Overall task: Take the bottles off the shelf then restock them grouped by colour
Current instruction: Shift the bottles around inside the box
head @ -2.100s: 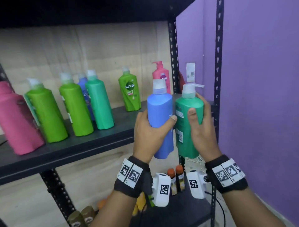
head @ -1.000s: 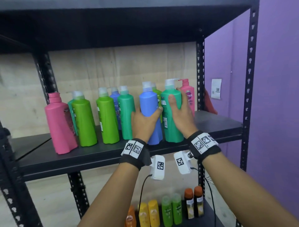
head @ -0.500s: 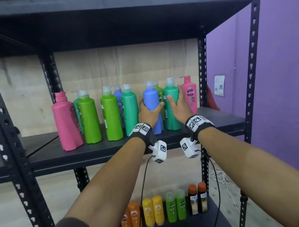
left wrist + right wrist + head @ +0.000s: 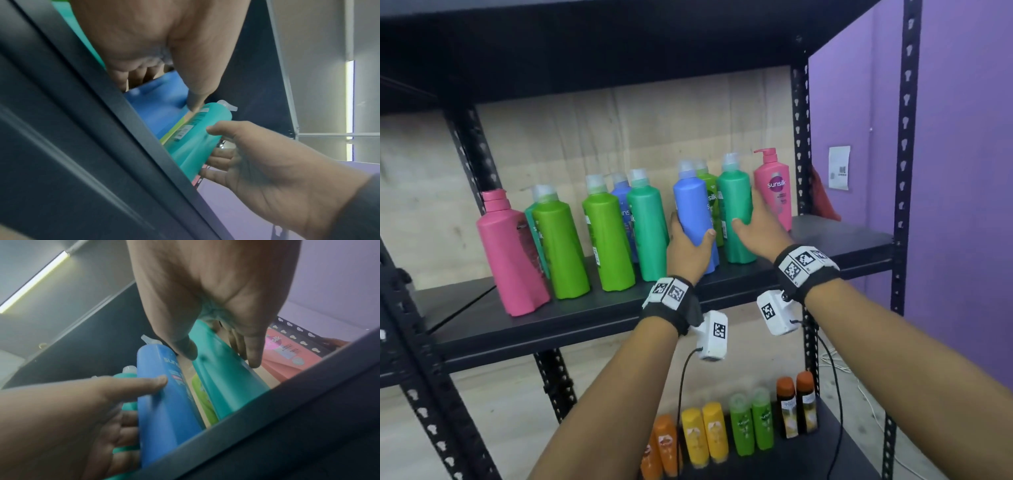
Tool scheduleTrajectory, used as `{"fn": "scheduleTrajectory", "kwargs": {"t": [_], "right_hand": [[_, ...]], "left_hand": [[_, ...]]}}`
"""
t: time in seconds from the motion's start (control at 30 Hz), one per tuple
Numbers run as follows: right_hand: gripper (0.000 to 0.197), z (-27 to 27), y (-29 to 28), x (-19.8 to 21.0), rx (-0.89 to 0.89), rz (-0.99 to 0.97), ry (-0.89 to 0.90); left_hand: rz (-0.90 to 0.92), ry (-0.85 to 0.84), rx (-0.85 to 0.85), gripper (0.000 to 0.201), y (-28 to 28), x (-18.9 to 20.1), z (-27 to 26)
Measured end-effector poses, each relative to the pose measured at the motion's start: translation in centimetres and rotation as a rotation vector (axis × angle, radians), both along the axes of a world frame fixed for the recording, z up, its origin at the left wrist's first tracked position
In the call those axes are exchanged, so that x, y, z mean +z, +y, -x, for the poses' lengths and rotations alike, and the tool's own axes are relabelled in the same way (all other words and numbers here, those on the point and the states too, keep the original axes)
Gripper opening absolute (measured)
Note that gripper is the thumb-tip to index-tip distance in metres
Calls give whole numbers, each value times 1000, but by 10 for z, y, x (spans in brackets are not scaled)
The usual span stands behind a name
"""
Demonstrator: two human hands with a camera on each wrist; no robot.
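Note:
My left hand [image 4: 690, 245] grips a blue bottle [image 4: 693, 212] that stands on the black shelf [image 4: 835, 240]. My right hand [image 4: 758, 228] holds a teal green bottle [image 4: 734, 205] beside it, thumb on the front and fingers behind. In the right wrist view the teal green bottle [image 4: 226, 382] sits between thumb and fingers, with the blue bottle [image 4: 164, 394] to its left. A pink bottle [image 4: 510, 253], two light green bottles [image 4: 561, 246] [image 4: 607, 240] and another teal bottle [image 4: 649, 226] stand further left. A pink pump bottle [image 4: 774, 188] stands at the right.
A second blue bottle [image 4: 621, 195] and a light green one [image 4: 709, 198] stand behind the front row. The lower shelf carries small orange, yellow, green and dark bottles [image 4: 743, 425]. Black perforated posts [image 4: 799, 144] frame the bay. A purple wall [image 4: 962, 171] is at the right.
Both hands carried the blue and teal green bottles from in front of the rack onto the shelf, between the teal bottle and the pink pump bottle. My arms have stretched forward.

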State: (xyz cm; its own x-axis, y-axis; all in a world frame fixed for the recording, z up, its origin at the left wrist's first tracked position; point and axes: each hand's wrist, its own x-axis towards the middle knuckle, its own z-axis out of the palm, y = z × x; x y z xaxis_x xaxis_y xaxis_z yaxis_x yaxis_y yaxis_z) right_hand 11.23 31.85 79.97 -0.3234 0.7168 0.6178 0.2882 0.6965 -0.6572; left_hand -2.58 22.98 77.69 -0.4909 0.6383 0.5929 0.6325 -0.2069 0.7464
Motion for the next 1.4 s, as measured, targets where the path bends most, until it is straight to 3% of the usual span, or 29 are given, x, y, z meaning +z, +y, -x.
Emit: {"fn": "scheduleTrajectory", "kwargs": {"t": [0.27,0.47,0.7,0.93,1.1,1.2,1.3,1.4], "right_hand": [[61,-29,-28,-19,-82,-39,-220],[11,-46,-63,-35,-49,-287,-370],[16,-50,-81,-71,-42,-283,-622],[23,-27,-75,-151,116,-132,-843],[26,-16,-80,-221,163,25,-982],[24,-8,-91,-261,240,132,-1069],[37,-1,-104,-298,312,211,-1130],[33,3,-118,-337,339,293,-1156]], "left_hand": [[29,109,38,52,-45,-25,-7],[-6,279,74,14,-70,-32,-22],[245,531,107,25,-81,-74,-29],[626,543,72,26,-79,-155,-12],[898,434,44,34,-84,-226,6],[1015,403,0,35,-92,-270,14],[1111,393,-33,35,-103,-313,21],[1233,395,-61,38,-118,-353,23]]}}
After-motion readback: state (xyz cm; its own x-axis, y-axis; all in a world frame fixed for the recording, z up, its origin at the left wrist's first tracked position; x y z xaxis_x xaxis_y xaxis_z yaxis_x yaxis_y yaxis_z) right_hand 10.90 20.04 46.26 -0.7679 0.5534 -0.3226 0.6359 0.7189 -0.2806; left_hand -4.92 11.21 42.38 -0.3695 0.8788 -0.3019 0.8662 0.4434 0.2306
